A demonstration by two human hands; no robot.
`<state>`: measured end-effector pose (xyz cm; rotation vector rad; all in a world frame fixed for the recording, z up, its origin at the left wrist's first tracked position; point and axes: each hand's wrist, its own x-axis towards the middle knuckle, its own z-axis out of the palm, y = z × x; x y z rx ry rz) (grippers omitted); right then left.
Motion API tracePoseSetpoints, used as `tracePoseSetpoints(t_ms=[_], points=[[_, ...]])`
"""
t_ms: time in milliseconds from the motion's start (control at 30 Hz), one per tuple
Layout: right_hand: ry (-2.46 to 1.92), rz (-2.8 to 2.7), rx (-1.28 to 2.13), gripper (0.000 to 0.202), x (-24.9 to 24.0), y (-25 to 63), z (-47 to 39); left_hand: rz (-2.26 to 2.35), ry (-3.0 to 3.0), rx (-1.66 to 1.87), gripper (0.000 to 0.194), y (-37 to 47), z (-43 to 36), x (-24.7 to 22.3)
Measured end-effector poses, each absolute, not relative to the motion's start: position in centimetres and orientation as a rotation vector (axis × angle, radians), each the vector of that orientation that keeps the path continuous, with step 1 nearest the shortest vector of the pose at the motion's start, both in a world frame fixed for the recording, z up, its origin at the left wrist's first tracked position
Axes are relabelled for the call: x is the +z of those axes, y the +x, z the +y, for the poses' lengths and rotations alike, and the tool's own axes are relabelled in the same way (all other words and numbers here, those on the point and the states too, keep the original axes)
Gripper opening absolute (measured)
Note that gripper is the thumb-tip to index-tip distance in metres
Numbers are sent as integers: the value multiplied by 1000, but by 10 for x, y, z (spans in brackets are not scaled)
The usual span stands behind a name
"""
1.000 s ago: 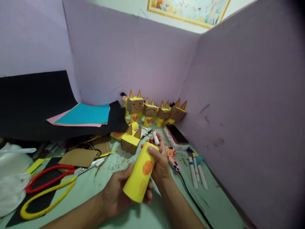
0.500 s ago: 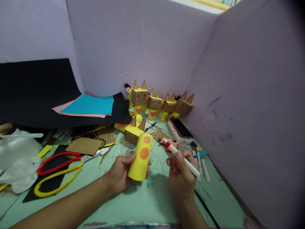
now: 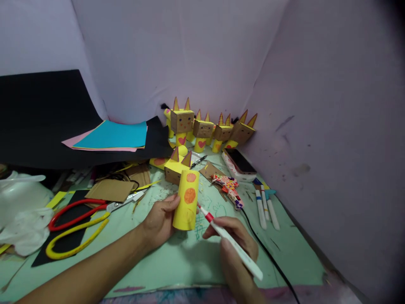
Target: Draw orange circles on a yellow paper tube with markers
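My left hand [image 3: 161, 221] is closed around a yellow paper tube [image 3: 186, 211], held upright with a slight tilt. Two orange filled spots and a fainter round outline below them mark the tube's front. Between the fingers of my right hand [image 3: 236, 245] is a white felt-tip marker [image 3: 232, 242] with a red collar. Its red tip points at the tube's right side, near the edge; whether it touches I cannot tell. Just behind the tube sits a cardboard box head [image 3: 173, 174] with a yellow top and two pointed ears.
Finished-looking box-headed figures [image 3: 202, 128] stand at the back wall. Scissors [image 3: 104, 207] lie at left, near cardboard pieces [image 3: 110, 190] and coloured paper sheets [image 3: 115, 135]. At right are a patterned glue gun [image 3: 229, 188] with a black cord, a phone [image 3: 240, 160] and several markers [image 3: 265, 209].
My right hand has turned the marker and brought its tip left and down to the tube's side. The glue gun is now uncovered. The tube stands a little more upright.
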<state>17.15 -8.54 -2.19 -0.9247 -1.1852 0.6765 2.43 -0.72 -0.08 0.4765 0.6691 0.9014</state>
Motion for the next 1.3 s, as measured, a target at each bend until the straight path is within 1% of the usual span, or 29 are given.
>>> tracePoseSetpoints(t_ms=[100,167,333,600,767,1067,1300], points=[[-1102,-1119,615,9,-26,168,-89,677,474,922,19,24,-8,-4],[-1135,-1030,607,9,-28,166,-88,681,493,935,18,25,-9,-6],[-1014,-1021,515,9,-37,165,-84,658,569,935,23,26,-11,-5],[-1024,-1212,335,8,-32,162,-83,652,598,937,32,27,-13,-2],[-1025,-1343,223,12,-31,163,-81,670,638,938,34,28,-15,-1],[-1042,-1313,208,10,-30,162,-78,656,613,950,39,28,-15,-1],[-1136,-1280,273,11,-32,161,-79,655,617,946,32,28,-15,-1]])
